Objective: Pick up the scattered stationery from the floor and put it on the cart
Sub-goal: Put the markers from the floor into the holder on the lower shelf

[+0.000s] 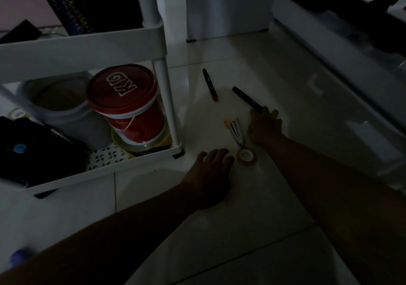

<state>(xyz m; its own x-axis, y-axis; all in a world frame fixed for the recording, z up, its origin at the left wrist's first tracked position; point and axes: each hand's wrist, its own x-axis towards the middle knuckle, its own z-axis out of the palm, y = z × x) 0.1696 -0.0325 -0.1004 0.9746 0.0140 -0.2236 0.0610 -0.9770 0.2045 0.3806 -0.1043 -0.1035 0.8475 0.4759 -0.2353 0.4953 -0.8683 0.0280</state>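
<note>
White tiled floor (274,197) is shown in dim light from the head view, with the scattered stationery grouped near the centre. The white cart (87,43) stands at ten o'clock, its lower shelf already crowded by a red-lidded tin (127,104) and a grey tub (61,102). Two arms are stretched low, apparently so that both hands can gather at once. The right hand (264,127) is laid over the near end of a black marker (247,99), which runs out from its fingertips toward eleven o'clock; whether the fingers have closed on it cannot be told. The left hand (211,170) is held with fingers loosely spread, gripping nothing. A tape roll (245,156) lies just beside its fingertips at two o'clock. A stapler (237,132) and an orange-tipped pen (228,125) lie between the hands. A red-ended marker (209,84) lies apart, at twelve o'clock.
</note>
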